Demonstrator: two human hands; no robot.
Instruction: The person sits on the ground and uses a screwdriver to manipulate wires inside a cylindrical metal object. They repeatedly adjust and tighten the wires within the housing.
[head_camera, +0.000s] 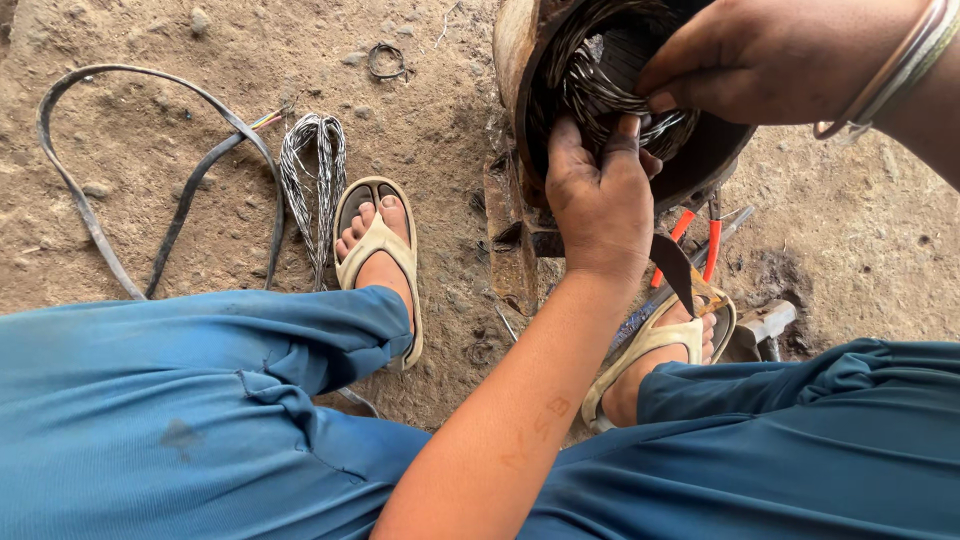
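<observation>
A rusty round motor housing (515, 60) stands on the dirt ground between my feet, packed with a coil of thin grey wire strands (600, 85). My left hand (600, 200) reaches up from below, and its fingertips pinch strands at the lower rim of the coil. From the upper right comes my right hand (770, 60), with metal bangles on the wrist. Its fingers are curled over the same wire bundle inside the housing. Both hands touch the wire; their fingers hide part of the coil.
A loose bundle of grey wire (315, 180) and a long black rubber strip (150, 150) lie at the left. Orange-handled pliers (712, 245), a dark blade (675, 270) and a metal tool (765, 322) lie by my right sandal. My blue-trousered knees fill the foreground.
</observation>
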